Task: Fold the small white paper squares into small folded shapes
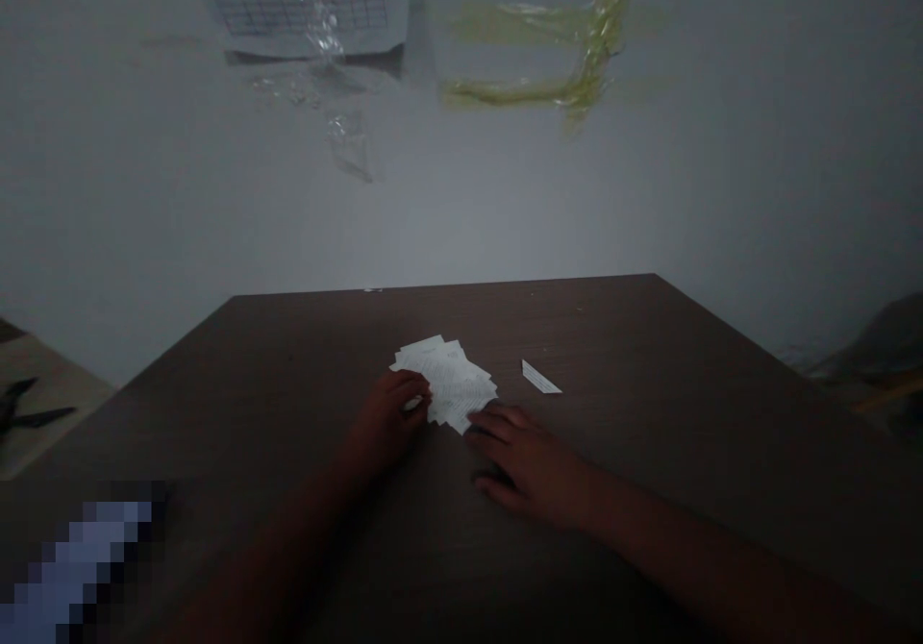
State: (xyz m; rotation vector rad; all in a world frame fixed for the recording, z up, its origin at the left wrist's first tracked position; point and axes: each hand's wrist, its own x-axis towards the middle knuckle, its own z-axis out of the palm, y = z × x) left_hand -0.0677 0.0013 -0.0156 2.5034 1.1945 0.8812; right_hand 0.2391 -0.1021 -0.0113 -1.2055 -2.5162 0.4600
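The paper pile (456, 380) is set on the table (612, 332). Its left edge is met by the left hand (389, 421), whose grip cannot be told; its near-right corner, by the outspread right hand (535, 464).

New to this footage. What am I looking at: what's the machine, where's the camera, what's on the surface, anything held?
No machine here: two bare human hands, seen in one picture from a camera worn on that person's head, looking forward and down. They work at a dark brown wood-grain table against a pale grey wall. On it lies a fanned pile of white printed paper pieces, with one narrow slanted white paper strip apart to its right. The left hand curls at the pile's left edge; whether it grips a piece is unclear. The right hand lies spread, fingertips at the pile's lower right edge.
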